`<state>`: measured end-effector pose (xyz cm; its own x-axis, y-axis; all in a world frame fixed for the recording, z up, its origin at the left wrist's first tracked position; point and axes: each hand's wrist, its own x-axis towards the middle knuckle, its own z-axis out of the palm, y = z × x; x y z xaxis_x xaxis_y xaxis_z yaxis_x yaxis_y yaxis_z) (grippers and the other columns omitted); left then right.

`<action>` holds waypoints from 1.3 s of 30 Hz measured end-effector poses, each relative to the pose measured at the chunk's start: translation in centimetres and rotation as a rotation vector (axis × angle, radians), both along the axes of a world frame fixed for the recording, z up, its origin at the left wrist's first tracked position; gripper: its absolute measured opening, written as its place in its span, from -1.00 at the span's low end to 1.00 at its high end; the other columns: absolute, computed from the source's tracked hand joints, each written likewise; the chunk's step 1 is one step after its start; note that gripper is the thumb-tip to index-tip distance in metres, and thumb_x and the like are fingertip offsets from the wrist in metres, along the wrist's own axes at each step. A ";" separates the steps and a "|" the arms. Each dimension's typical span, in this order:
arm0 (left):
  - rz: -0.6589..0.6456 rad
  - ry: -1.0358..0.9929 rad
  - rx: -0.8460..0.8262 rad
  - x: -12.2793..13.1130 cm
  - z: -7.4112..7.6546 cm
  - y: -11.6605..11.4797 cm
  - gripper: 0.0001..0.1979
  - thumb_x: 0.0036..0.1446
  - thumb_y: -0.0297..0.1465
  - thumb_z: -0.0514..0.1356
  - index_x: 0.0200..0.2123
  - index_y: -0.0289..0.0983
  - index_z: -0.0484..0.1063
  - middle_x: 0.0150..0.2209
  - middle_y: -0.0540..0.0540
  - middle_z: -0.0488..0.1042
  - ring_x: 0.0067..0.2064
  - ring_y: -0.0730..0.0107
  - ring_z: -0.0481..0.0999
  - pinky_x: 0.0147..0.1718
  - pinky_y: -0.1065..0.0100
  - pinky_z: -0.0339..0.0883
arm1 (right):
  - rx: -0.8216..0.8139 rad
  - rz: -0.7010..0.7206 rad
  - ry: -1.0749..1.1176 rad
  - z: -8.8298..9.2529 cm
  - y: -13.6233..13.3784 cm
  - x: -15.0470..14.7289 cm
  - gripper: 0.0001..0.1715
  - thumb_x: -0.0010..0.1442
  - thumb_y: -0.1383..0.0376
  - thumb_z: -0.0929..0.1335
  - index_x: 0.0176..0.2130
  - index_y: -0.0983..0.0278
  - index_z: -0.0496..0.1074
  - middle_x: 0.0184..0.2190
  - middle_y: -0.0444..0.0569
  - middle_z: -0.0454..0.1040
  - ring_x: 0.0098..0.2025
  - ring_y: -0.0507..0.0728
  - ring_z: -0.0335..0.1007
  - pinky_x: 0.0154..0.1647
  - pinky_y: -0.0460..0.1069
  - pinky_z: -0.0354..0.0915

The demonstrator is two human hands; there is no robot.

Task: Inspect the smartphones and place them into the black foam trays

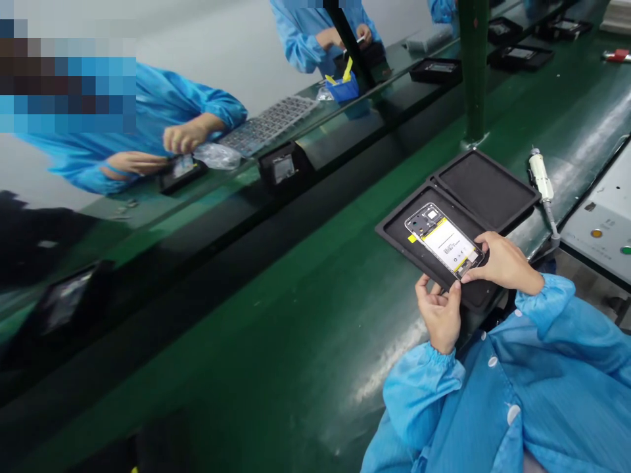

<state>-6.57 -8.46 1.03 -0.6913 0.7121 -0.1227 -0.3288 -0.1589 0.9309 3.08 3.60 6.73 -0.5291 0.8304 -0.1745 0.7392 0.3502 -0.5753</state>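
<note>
An opened smartphone with a white battery label lies in a black tray, its inner parts facing up. A small yellow tab sticks out from its left side. My right hand grips the phone's near end, thumb and index finger at its two corners. At the tray's near left rim, my left hand is closed with fingers curled on the rim. Its thumb tip comes close to the phone's lower corner; whether they touch I cannot tell.
A second black tray adjoins the first. Beyond it lie a white electric screwdriver and a control panel. A green post stands on the bench. Along a conveyor sit other trays, one holding a phone; co-workers in blue work opposite.
</note>
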 end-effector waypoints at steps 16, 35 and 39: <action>-0.014 -0.191 0.038 0.2 0.8 0.8 -0.36 -0.14 -0.26 0.46 -0.07 -0.20 0.17 -0.20 -0.13 0.57 -0.10 0.20 0.57 -0.08 0.16 0.46 | 0.436 0.014 0.894 -2.2 -0.9 -0.3 -0.87 0.24 0.34 0.33 -0.20 0.34 0.45 -0.25 0.01 0.53 -0.29 0.08 0.51 -0.28 -0.07 0.44; 0.033 -0.271 0.024 -4.1 1.8 -2.8 -0.35 -0.19 -0.29 0.44 -0.01 -0.29 0.31 -0.31 -0.09 0.58 -0.36 0.32 0.56 -0.33 0.34 0.44 | -0.594 -0.048 0.775 -3.0 -2.6 3.0 -0.17 0.02 -0.03 0.49 0.15 0.28 0.27 -0.02 0.10 0.45 0.03 0.28 0.40 -0.09 0.08 0.50; 0.090 -0.309 0.097 -4.6 2.9 -5.1 -0.26 -0.17 -0.17 0.45 0.05 -0.29 0.28 -0.31 -0.10 0.56 -0.33 0.28 0.57 -0.30 0.29 0.47 | -0.690 -0.120 0.876 -3.3 -4.0 0.3 -0.10 0.00 -0.03 0.50 0.19 0.22 0.19 -0.04 0.07 0.46 -0.05 0.32 0.44 -0.28 0.08 0.55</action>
<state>-11.13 -13.61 3.93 -0.6929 0.6682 -0.2709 -0.5734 -0.2830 0.7688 3.36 -0.39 3.41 -0.6183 0.7535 -0.2236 -0.0084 -0.2908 -0.9567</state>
